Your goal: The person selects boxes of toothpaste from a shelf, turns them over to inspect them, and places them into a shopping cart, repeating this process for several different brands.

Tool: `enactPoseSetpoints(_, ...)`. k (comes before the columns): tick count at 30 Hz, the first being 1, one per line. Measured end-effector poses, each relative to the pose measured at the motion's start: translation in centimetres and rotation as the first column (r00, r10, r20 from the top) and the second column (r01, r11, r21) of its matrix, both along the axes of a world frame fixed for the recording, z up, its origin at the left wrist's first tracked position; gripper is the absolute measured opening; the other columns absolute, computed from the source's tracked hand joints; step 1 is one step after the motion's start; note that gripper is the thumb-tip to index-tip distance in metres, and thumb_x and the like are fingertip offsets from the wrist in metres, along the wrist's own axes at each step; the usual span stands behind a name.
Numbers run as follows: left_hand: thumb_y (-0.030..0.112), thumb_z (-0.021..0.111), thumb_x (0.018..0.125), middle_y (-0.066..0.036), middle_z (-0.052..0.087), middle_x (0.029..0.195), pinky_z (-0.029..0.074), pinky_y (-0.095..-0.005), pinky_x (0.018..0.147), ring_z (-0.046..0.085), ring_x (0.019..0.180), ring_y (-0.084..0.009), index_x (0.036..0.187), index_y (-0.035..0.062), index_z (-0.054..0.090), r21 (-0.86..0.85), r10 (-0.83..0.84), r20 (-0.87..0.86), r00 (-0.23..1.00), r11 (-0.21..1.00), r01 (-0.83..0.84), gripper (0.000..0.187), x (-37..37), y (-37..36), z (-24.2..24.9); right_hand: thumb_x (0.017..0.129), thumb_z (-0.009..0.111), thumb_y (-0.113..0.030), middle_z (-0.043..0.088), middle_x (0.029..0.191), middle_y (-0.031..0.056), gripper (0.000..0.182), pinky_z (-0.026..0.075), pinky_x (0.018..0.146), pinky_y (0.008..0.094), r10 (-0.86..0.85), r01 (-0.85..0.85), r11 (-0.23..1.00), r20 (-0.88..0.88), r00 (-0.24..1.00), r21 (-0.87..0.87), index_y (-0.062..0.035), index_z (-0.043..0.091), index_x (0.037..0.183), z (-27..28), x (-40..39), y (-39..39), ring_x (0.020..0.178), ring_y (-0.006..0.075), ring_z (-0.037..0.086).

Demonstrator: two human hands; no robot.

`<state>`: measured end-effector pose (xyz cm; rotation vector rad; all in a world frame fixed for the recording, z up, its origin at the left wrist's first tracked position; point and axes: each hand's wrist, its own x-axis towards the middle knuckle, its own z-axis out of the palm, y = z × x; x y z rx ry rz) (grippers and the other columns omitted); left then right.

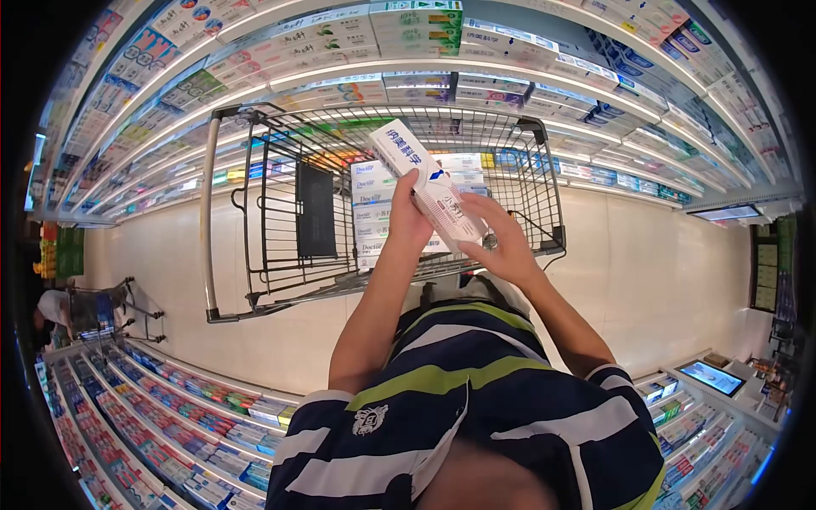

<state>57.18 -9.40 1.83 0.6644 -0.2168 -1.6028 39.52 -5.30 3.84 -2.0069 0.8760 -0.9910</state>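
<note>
A long white box with blue and pink print is tilted above the shopping cart. My left hand holds it near its middle, thumb on top. My right hand is closed round its lower right end. Below the box, inside the black wire cart, several white boxes lie stacked with their printed ends showing. The held box covers part of that stack.
Shelves of boxed goods run behind the cart. More shelves stand at the lower left and lower right, with a screen at the right. A person and another cart are at the far left.
</note>
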Motion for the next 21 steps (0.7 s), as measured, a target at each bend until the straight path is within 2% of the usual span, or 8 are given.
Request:
enactPoseSetpoints(2, 0.028, 0.054, 0.085, -0.014, 0.057, 0.109, 0.048, -0.0434, 0.088, 0.056, 0.103, -0.0263, 0.124, 0.0005, 0.044, -0.033, -0.055, 0.050, 0.997, 0.998, 0.057, 0.048, 0.5, 0.6, -0.8, 0.078, 0.072, -0.023, 0.052, 0.125, 0.0169, 0.067, 0.044, 0.093, 0.0353, -0.116, 0.062, 0.922, 0.121, 0.986, 0.383, -0.0016, 0.041, 0.133, -0.6, 0.9, 0.1, 0.115, 0.0250, 0.052)
enactPoseSetpoints(6, 0.022, 0.053, 0.088, -0.013, 0.058, 0.104, 0.050, -0.0403, 0.083, 0.060, 0.095, -0.0251, 0.118, -0.0020, 0.046, -0.044, -0.160, 0.067, 0.985, 0.986, 0.164, 0.039, 0.5, 1.4, -2.0, 0.081, 0.071, -0.029, 0.060, 0.109, 0.0195, 0.071, 0.048, 0.084, 0.0314, -0.104, -0.080, 0.786, 0.258, 0.961, 0.613, 0.0071, 0.037, 0.132, -2.1, 1.9, -1.0, 0.097, 0.0215, 0.060)
enactPoseSetpoints(11, 0.020, 0.058, 0.089, -0.010, 0.059, 0.104, 0.049, -0.0353, 0.082, 0.058, 0.096, -0.0183, 0.120, -0.0018, 0.047, 0.003, -0.247, 0.247, 0.937, 0.967, 0.254, 0.039, -1.1, 1.0, -2.4, 0.082, 0.070, -0.023, 0.060, 0.107, 0.0147, 0.066, 0.047, 0.081, 0.0282, -0.272, -0.043, 0.729, 0.347, 0.897, 0.684, 0.0074, 0.038, 0.131, -4.1, 0.9, -2.2, 0.094, 0.0162, 0.058)
enactPoseSetpoints(13, 0.025, 0.055, 0.092, -0.008, 0.057, 0.113, 0.047, -0.0335, 0.082, 0.058, 0.099, -0.0197, 0.130, -0.0003, 0.041, -0.015, -0.287, 0.528, 0.800, 0.938, 0.346, 0.048, -1.4, 0.3, -3.3, 0.083, 0.070, -0.021, 0.060, 0.106, 0.0144, 0.063, 0.047, 0.080, 0.0279, -0.358, 0.022, 0.717, 0.340, 0.870, 0.697, 0.0079, 0.040, 0.130, -5.1, -1.0, -3.7, 0.093, 0.0159, 0.058)
enactPoseSetpoints(15, 0.024, 0.057, 0.091, -0.007, 0.059, 0.112, 0.045, -0.0291, 0.082, 0.058, 0.098, -0.0173, 0.131, -0.0006, 0.042, 0.050, -0.290, 0.582, 0.760, 0.945, 0.323, 0.049, -1.0, 0.5, -5.3, 0.082, 0.070, -0.022, 0.061, 0.102, 0.0145, 0.060, 0.048, 0.076, 0.0281, -0.343, 0.089, 0.737, 0.257, 0.903, 0.670, 0.0079, 0.043, 0.127, -6.9, -3.9, -6.4, 0.088, 0.0158, 0.059)
enactPoseSetpoints(17, 0.024, 0.060, 0.090, -0.006, 0.061, 0.109, 0.045, -0.0283, 0.082, 0.058, 0.099, -0.0168, 0.129, 0.0002, 0.046, 0.071, -0.259, 0.887, 0.381, 0.895, 0.441, 0.048, 0.0, 1.0, -7.0, 0.081, 0.070, -0.024, 0.062, 0.100, 0.0172, 0.061, 0.051, 0.070, 0.0302, -0.344, 0.185, 0.670, 0.081, 0.935, 0.719, 0.0093, 0.044, 0.125, -7.3, -6.5, -9.3, 0.083, 0.0189, 0.062)
enactPoseSetpoints(19, 0.023, 0.063, 0.087, -0.012, 0.063, 0.106, 0.046, -0.0327, 0.082, 0.059, 0.097, -0.0185, 0.123, -0.0010, 0.051, 0.094, -0.232, 0.928, 0.290, 0.902, 0.420, 0.045, 0.5, 2.1, -8.3, 0.080, 0.071, -0.025, 0.063, 0.098, 0.0188, 0.062, 0.051, 0.067, 0.0316, -0.348, 0.258, 0.614, -0.038, 0.937, 0.746, 0.0104, 0.044, 0.124, -11.1, -8.8, -13.2, 0.080, 0.0209, 0.064)
enactPoseSetpoints(21, 0.022, 0.064, 0.085, -0.018, 0.062, 0.107, 0.046, -0.0367, 0.083, 0.059, 0.098, -0.0273, 0.121, -0.0013, 0.052, 0.159, -0.183, 0.983, 0.016, 0.893, 0.420, 0.045, 0.8, 3.3, -7.9, 0.079, 0.071, -0.026, 0.063, 0.097, 0.0204, 0.064, 0.052, 0.065, 0.0330, -0.334, 0.332, 0.552, -0.162, 0.929, 0.765, 0.0116, 0.044, 0.123, -15.0, -9.8, -15.7, 0.078, 0.0229, 0.065)
